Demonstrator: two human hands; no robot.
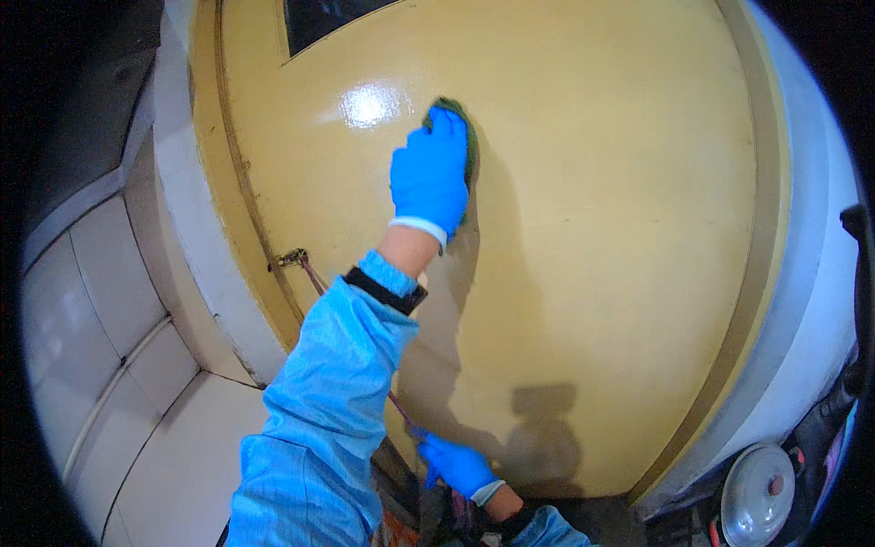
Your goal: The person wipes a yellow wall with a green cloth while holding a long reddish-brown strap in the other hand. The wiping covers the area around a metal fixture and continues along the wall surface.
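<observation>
My left hand (pixel 431 171), in a blue glove, is raised in front of a yellow door (pixel 615 225). It presses a green cloth (pixel 472 147) against the door's surface; much of the cloth is hidden beneath the palm and fingers. Lower down, my right hand (pixel 459 466), also gloved in blue, grips a thin purplish cord (pixel 400 408). That cord runs up behind my left forearm towards a metal latch (pixel 294 258) at the door's left edge.
A dark pane (pixel 331 20) sits in the upper door. Wooden frame (pixel 759 225) and pale walls border it. White tiles (pixel 109 267) and a thin pipe (pixel 116 383) line the left. At lower right stands a pot with a metal lid (pixel 755 496).
</observation>
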